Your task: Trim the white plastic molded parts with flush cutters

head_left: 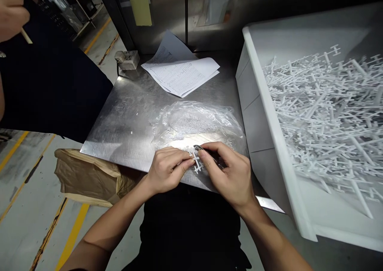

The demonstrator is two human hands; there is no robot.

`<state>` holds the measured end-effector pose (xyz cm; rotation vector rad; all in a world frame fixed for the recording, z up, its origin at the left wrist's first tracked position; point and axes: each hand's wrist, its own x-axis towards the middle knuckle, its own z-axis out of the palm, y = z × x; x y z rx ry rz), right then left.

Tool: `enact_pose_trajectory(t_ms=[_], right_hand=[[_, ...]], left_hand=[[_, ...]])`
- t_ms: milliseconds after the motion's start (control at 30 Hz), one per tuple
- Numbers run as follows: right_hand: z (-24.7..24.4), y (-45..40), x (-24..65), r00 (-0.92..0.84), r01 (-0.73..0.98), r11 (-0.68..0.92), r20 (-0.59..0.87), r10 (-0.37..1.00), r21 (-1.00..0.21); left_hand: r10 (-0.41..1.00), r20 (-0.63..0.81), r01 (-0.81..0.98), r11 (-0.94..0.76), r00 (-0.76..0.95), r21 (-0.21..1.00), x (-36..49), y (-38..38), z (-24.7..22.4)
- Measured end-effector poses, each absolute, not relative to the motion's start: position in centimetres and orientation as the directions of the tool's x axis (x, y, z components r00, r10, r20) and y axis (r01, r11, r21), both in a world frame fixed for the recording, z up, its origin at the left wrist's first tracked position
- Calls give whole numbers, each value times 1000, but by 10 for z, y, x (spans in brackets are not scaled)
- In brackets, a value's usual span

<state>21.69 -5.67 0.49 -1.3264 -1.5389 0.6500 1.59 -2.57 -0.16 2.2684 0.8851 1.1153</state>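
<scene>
Between finger and thumb, my left hand (pixel 169 168) pinches a small white plastic sprue (pixel 196 159) with short cross-arms. My right hand (pixel 229 173) is closed around a dark hand tool (pixel 214 156), which looks like small nippers, though the palm hides most of it. The tool's tip touches or nearly touches the upper part of the sprue. Just beyond both hands, a clear plastic bag (pixel 197 119) lies on the metal table, with many tiny white pieces in or under it.
A large white bin (pixel 269 103) heaped with white sprues (pixel 326 119) stands on the right. Printed sheets (pixel 182 71) and a power socket (pixel 127 59) lie at the back of the metal table (pixel 119 119). A brown paper bag (pixel 86 179) sits at lower left. Another person (pixel 48 75) stands left.
</scene>
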Motion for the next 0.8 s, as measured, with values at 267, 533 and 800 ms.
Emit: enact_pose_trajectory(t_ms=[267,533,800], right_hand=[[-6,-55,227,157,368,181,253,955,-912],[-8,-56,235,101,398,203,263,960,-895],[7,-50,235,-6,480,402,456,890,-779]], left_hand=[[737,545,333,-670,399,663,14,-25,0],[777,441,210,-572,449,793,7,-17,2],[739,502,213,-634,450,743,8,-18,7]])
